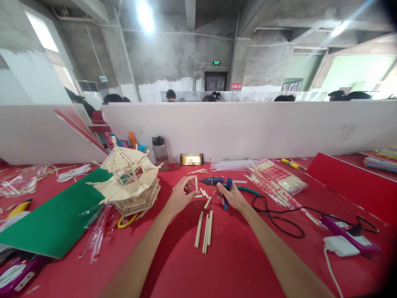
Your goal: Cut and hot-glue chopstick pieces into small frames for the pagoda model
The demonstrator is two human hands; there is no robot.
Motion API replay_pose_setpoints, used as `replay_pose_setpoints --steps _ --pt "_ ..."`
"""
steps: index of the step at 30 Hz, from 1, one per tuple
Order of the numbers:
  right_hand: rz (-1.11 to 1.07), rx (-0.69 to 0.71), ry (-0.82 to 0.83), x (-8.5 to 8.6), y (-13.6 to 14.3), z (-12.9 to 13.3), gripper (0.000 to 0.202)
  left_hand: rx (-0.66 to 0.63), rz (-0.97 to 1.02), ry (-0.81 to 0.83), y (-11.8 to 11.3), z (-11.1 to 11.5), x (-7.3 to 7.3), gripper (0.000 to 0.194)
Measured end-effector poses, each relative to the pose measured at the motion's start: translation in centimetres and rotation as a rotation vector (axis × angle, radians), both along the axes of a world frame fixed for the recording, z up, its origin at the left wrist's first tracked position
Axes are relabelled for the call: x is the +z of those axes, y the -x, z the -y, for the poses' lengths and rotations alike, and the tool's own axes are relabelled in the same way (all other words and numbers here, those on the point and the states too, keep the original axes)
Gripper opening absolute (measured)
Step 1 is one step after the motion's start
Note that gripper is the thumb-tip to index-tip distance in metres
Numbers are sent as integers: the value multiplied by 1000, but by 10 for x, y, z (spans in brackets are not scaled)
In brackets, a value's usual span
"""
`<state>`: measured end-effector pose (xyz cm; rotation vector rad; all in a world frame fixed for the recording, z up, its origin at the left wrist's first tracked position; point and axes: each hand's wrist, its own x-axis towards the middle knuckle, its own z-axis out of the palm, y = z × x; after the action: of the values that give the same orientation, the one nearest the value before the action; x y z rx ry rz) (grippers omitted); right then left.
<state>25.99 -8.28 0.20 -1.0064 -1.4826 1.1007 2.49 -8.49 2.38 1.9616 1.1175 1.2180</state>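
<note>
My left hand (182,193) pinches a short wooden stick (196,183) upright between thumb and fingers. Wrapped round the handle of a blue hot glue gun (217,181) is my right hand (231,194); the gun's nozzle points left, close to the stick. Short stick pieces (207,202) lie on the red table just below the nozzle. Nearer to me, several longer sticks (206,234) rest in small groups. To the left of my left hand stands a pagoda-like model (133,182) made of wooden sticks, with tiered roofs.
A green board (58,215) lies under the model's left side. Behind stand a bottle (160,153) and a white partition (217,128). Packaged sticks (273,180), a black cable (269,223), a purple power strip (350,236) and a white adapter (341,245) are at the right.
</note>
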Motion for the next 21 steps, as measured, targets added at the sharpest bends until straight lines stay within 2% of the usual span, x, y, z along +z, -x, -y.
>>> replay_pose_setpoints --steps 10,21 --pt "66 -45 -37 7 -2 3 59 1 -20 -14 2 -1 -1 50" --pt "77 -45 -35 -1 -3 0 57 -30 -10 -22 2 -3 -4 47"
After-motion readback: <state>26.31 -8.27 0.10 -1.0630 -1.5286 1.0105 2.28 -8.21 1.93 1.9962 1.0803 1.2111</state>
